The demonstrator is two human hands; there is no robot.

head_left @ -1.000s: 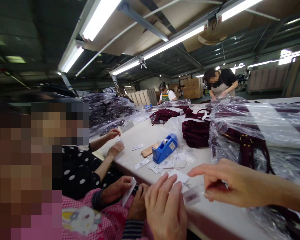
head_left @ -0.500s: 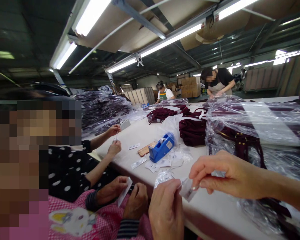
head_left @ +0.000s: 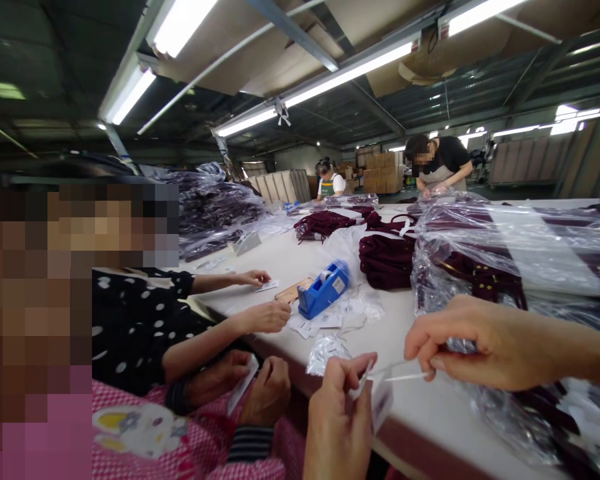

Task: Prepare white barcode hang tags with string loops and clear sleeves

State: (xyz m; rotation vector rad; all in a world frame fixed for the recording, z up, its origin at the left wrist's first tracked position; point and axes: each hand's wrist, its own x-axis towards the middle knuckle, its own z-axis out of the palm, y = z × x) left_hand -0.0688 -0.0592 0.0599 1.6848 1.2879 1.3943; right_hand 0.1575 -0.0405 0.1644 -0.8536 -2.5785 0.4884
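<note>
My left hand [head_left: 340, 420] is closed, pinching a small white tag [head_left: 381, 405] between thumb and fingers near the table's front edge. The tag is blurred and partly hidden behind the fingers. From it a thin white string [head_left: 405, 376] stretches to the right. My right hand [head_left: 473, 343] pinches the far end of this string between thumb and fingertips, over the table. Just beyond my left hand lies a small clear plastic bag [head_left: 326, 353].
A blue tape dispenser [head_left: 323, 291] stands among loose white tags [head_left: 310, 327]. Maroon garments [head_left: 387, 260] and plastic-wrapped bundles [head_left: 480, 233] fill the table's right side. At left, a co-worker's hands [head_left: 267, 393] hold a tag; another co-worker's hand [head_left: 267, 316] reaches over the table.
My right hand has moved right, away from the left, drawing the string out straight. My left hand has turned slightly. The polka-dot co-worker's hands have moved right, toward the tags.
</note>
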